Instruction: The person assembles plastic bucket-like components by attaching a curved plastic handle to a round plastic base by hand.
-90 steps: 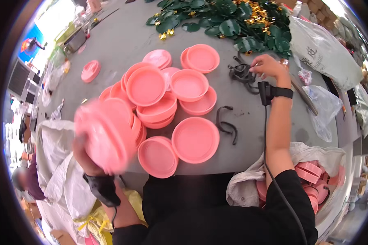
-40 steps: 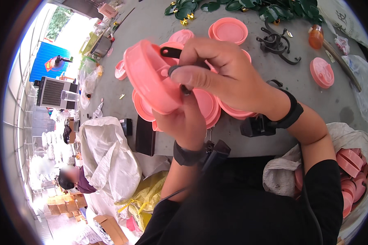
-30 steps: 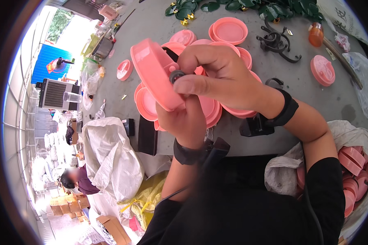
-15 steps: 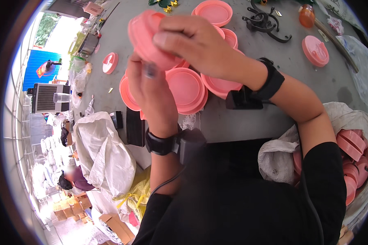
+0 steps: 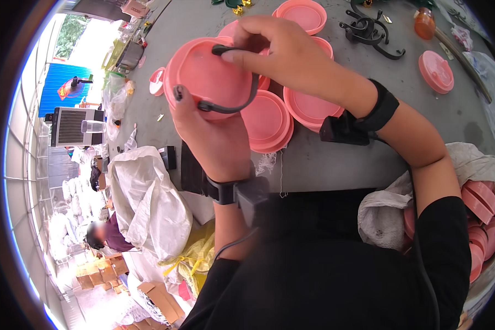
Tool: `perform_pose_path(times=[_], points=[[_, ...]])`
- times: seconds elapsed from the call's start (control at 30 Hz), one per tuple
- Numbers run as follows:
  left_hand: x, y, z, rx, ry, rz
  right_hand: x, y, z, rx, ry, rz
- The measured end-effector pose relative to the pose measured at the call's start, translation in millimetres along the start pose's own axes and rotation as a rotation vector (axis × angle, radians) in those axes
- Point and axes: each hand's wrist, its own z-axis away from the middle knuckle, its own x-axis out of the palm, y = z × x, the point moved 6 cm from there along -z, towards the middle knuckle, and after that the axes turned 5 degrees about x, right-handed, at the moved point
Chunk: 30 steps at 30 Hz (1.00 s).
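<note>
One pink container [image 5: 203,74] is gripped by the left hand [image 5: 217,137]. Against it, the right hand [image 5: 283,47] pinches a black strap [image 5: 231,109].

Pink cont. [image 5: 206,77] — face-on now, edge-on b4

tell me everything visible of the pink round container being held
The pink round container, smooth and plastic-looking, is held above the table, broad rimmed face toward the camera. A dark strap curves by its right and lower edge; whether both ends are fastened is unclear. The left hand grips it from below; the right hand pinches the strap's upper end.
</note>
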Motion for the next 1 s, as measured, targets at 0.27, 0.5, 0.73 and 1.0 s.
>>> perform_pose_path(times=[0.27,0.5,0.73,1.0], points=[[2.6,5.2,6.2,0.079,0.007,-0.056,3.6,-7.1,5.7,-0.001,0.111,-0.112],[-0.5,9.1,9.0,0.095,0.025,-0.03,-4.5,-8.0,2.2,0.037,0.14,-0.321],[-3.4,4.9,4.2,-0.018,0.032,-0.019,-2.5,-5.8,1.6,-0.064,0.14,-0.377],[-6.3,8.1,-3.4,-0.091,-0.059,0.079,-3.3,-17.2,5.5,-0.046,0.187,-0.265]])
